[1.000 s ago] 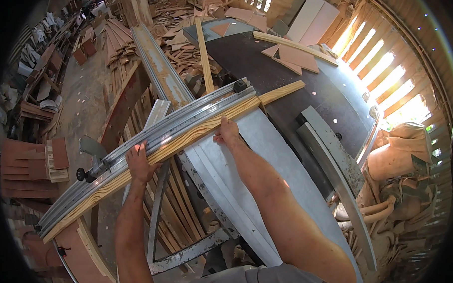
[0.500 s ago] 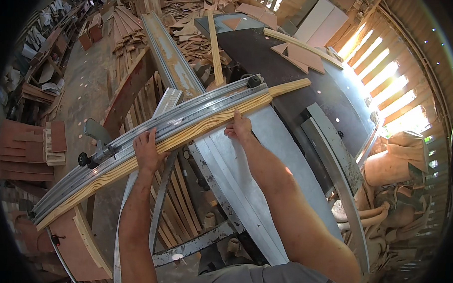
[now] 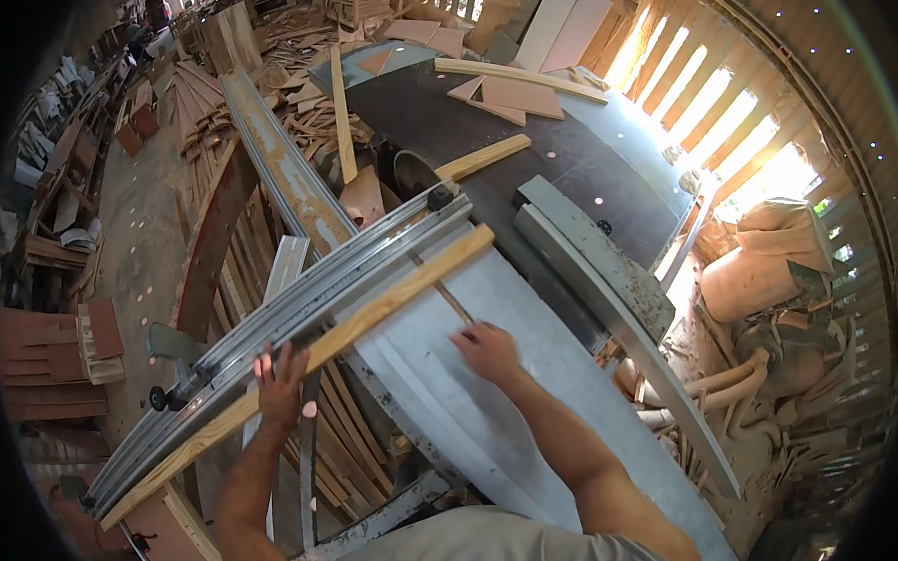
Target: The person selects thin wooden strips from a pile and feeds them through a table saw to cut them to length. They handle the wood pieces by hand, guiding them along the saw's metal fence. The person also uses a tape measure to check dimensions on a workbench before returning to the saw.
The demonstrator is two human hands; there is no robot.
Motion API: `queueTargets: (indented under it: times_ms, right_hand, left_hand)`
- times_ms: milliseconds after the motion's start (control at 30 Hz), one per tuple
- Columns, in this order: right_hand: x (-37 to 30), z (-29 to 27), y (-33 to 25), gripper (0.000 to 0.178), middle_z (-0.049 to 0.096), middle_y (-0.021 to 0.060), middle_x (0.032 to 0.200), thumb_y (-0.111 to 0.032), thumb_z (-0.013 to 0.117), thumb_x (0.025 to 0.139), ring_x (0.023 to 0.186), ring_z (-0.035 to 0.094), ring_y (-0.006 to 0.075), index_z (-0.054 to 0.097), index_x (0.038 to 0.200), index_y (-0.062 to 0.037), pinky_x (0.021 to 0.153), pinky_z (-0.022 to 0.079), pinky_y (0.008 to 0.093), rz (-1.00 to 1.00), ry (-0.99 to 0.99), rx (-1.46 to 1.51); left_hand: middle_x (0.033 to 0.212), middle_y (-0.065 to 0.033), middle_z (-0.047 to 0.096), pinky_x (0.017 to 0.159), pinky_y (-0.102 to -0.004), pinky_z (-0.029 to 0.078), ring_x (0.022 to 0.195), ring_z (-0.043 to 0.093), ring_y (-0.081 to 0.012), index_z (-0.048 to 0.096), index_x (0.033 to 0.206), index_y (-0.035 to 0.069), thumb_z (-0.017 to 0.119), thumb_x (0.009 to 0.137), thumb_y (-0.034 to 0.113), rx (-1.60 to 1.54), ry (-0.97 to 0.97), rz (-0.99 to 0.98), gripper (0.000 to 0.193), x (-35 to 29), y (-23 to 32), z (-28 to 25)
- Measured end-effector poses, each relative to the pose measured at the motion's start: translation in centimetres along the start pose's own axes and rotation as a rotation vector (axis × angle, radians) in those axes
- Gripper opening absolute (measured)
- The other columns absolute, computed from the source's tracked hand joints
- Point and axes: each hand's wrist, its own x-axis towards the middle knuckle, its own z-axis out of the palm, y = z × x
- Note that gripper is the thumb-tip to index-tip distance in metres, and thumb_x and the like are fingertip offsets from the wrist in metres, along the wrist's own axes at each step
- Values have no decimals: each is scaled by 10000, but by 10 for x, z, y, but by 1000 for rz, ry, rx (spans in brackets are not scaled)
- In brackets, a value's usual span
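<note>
A long pale wooden strip [image 3: 399, 291] lies slantwise across the sliding saw table [image 3: 525, 382], along the near side of the metal fence [image 3: 330, 276]. My left hand [image 3: 282, 385] rests over the strip at the fence, fingers spread apart. Over the bare table my right hand [image 3: 488, 351] is closed on the near end of a thin wooden stick [image 3: 455, 302], whose far end reaches the strip. Beyond the fence's far end stands the round saw blade [image 3: 414, 173]. A short wooden offcut [image 3: 485, 158] lies just right of the blade, apart from the long strip.
A grey metal rip fence [image 3: 598, 251] stands on the right. Board scraps [image 3: 515, 95] and a long batten [image 3: 520, 77] lie on the dark far table. Another batten [image 3: 343, 119] leans behind the blade. Timber strips [image 3: 339, 445] are stacked below on the left.
My right hand has left the long strip and now grips a thin stick. The strip's far end has separated as an offcut, and the strip has drawn back from the blade.
</note>
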Motion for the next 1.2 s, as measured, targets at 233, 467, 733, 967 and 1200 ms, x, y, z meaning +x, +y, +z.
queueTargets:
  times_ms: [233, 467, 733, 967, 1200]
  right_hand:
    - [-102, -283, 125, 231, 668, 134, 905, -188, 756, 827, 875, 638, 339, 666, 971, -31, 815, 513, 416, 126, 400, -763]
    - [-190, -310, 222, 211, 590, 155, 790, -162, 744, 832, 715, 596, 351, 615, 915, -18, 636, 472, 443, 228, 106, -564]
    - [-169, -306, 211, 180, 590, 188, 843, -118, 703, 845, 774, 590, 392, 605, 909, 18, 674, 468, 468, 304, 38, -464]
    - [-94, -266, 190, 160, 603, 184, 855, -86, 679, 856, 783, 600, 393, 618, 943, 33, 687, 475, 472, 257, 7, -436]
    - [-67, -255, 179, 153, 604, 188, 851, -93, 673, 859, 787, 605, 393, 623, 916, 39, 686, 475, 469, 291, -18, -419]
  left_hand:
    - [1307, -164, 541, 994, -503, 450, 1194, 521, -410, 582, 1282, 87, 864, 655, 202, -287, -114, 119, 697, -29, 129, -85]
    - [1211, -182, 603, 966, -424, 468, 1128, 576, -359, 619, 1198, 30, 749, 835, 256, -941, 89, 189, 447, 161, 323, 10]
    - [1433, -275, 333, 1127, -459, 300, 1346, 342, -409, 319, 1423, -64, 753, 827, 321, -1278, 336, -421, 832, 329, 483, 86]
    - [1506, -302, 262, 1158, -473, 248, 1403, 278, -435, 204, 1501, -61, 720, 859, 335, -1211, 397, -358, 914, 341, 469, 113]
    - [1528, -306, 233, 1170, -474, 227, 1421, 254, -439, 177, 1523, -39, 719, 861, 366, -1211, 385, -365, 946, 345, 463, 110]
